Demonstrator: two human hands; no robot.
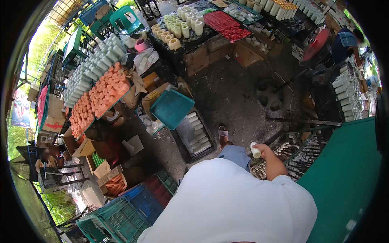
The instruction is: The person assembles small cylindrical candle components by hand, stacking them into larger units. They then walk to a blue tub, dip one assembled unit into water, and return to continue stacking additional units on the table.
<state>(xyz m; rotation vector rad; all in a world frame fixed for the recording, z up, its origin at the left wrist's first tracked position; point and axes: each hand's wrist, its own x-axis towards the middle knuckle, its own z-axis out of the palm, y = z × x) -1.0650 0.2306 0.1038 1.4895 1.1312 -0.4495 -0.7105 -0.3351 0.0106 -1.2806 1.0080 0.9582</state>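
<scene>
My right hand (266,151) is closed around a short white pillar candle (255,150), held out to the right of my body above the floor. My left hand is not in view; my white shirt fills the lower middle. On the floor ahead of me lies a black tray (187,157) with a row of white candles (197,135) along its right side. A teal plastic tray (172,108) rests tilted across its far end and an open carton.
Orange candles (109,87) and pale ones (95,60) crowd a table at the left. Plastic crates (121,218) stand lower left. A green tabletop (344,174) lies right, near a pedestal fan (316,44). Another person (344,44) is at the far right.
</scene>
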